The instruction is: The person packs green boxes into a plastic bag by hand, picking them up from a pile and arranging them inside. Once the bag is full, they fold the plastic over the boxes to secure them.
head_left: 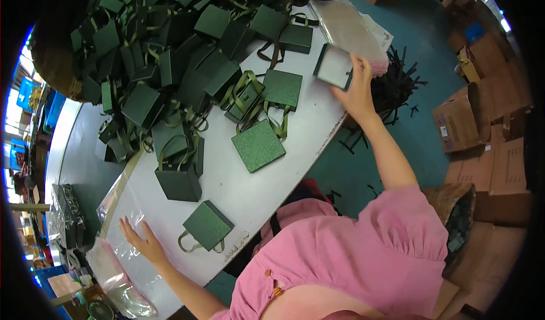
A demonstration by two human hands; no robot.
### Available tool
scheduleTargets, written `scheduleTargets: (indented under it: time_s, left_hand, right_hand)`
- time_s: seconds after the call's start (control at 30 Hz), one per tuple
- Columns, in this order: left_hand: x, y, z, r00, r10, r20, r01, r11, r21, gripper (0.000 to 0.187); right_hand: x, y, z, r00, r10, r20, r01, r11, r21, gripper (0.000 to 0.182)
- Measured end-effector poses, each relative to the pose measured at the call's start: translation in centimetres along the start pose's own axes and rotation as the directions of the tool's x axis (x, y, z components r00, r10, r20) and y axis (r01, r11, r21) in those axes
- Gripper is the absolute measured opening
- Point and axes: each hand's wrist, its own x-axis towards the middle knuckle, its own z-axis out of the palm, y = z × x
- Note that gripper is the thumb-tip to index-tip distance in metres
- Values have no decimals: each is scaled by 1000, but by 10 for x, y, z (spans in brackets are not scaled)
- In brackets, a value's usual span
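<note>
My right hand [357,90] grips a small dark-edged box with a pale inside [334,67] at the table's far right end, beside a stack of clear plastic bags [355,30]. Over clear plastic film [128,240] at the lower left, my left hand [142,241] has its fingers spread and holds nothing. Right of it lies a green box with a ribbon handle [208,226]. Another green speckled box [258,146] rests mid-table, with a further one [282,88] above it.
A large heap of dark green boxes with ribbons [170,64] covers the upper left of the white table [227,189]. Black strips [397,84] hang in a bunch past the right edge. Cardboard boxes [462,118] stand on the floor at right.
</note>
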Motion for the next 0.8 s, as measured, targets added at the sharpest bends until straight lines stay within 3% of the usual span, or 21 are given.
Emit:
scheduleTargets:
  time_s: [0.03,0.1,0.17,0.3,0.4,0.47,0.5,0.53,0.57,0.6,0.63,0.7,0.8]
  left_hand:
    - [6,-14,7,983,-151,106,131,976,174,59]
    - [11,-44,20,857,-465,222,298,798,523,65]
    - [6,-63,14,846,-438,303,267,841,470,68]
    - [-31,-50,3,855,-381,353,200,869,453,70]
    - [-59,-28,-6,864,-338,374,162,889,428,70]
    - [-69,-12,-11,869,-313,384,142,900,412,69]
    - [-73,-3,-13,869,-311,385,141,901,409,69]
    - [-77,7,-15,869,-311,384,143,902,407,68]
    - [-80,23,-13,874,-319,367,159,900,405,67]
    - [-81,41,-11,876,-329,352,173,897,406,67]
    - [-83,50,-12,877,-340,339,187,892,412,66]
    - [-93,46,-5,912,-273,307,145,913,382,64]
    - [-101,55,4,934,-244,261,131,914,383,61]
  right_hand:
    - [11,15,7,997,45,-59,-48,998,-50,93]
    - [42,63,15,973,129,-191,-158,977,-146,88]
    - [71,132,23,938,223,-267,-290,925,-245,83]
    - [116,187,22,883,396,-253,-453,861,-232,81]
    - [133,188,33,869,484,-107,-493,825,-276,82]
    - [136,132,37,799,602,8,-548,732,-404,80]
    - [127,109,42,932,360,-51,-346,835,-428,74]
    - [113,79,48,991,86,-98,-122,878,-462,69]
    - [97,35,47,1000,15,-2,-15,991,-132,64]
    - [76,-11,43,977,-102,186,46,958,284,70]
    - [45,-51,49,933,-246,263,117,897,426,74]
    - [-25,-121,43,766,-429,479,214,872,440,78]
    - [-74,-168,42,656,-593,467,305,774,554,74]
